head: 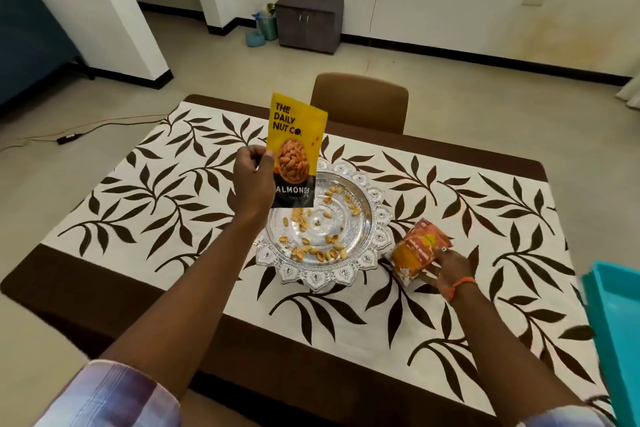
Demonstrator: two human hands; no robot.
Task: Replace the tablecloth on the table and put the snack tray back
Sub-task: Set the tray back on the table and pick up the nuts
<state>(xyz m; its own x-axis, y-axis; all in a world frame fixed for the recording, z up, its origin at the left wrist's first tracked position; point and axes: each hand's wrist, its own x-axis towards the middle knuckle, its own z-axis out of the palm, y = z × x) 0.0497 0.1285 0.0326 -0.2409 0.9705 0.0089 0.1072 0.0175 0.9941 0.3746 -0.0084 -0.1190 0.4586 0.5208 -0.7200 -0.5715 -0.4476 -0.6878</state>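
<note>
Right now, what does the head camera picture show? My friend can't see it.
A person's left hand holds a yellow almond pouch above a silver tray scattered with nuts, while the right hand grips an orange snack packet lying on the leaf-patterned tablecloth. A brown chair stands beyond the table.

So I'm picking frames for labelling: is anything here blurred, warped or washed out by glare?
Head view: the wide lens bends the table's far edge and the walls; the teal tray at the right edge is smeared; the orange packet under the right hand looks soft; the almond pouch in the left hand reads sharply; the silver tray shows mild sheen.
</note>
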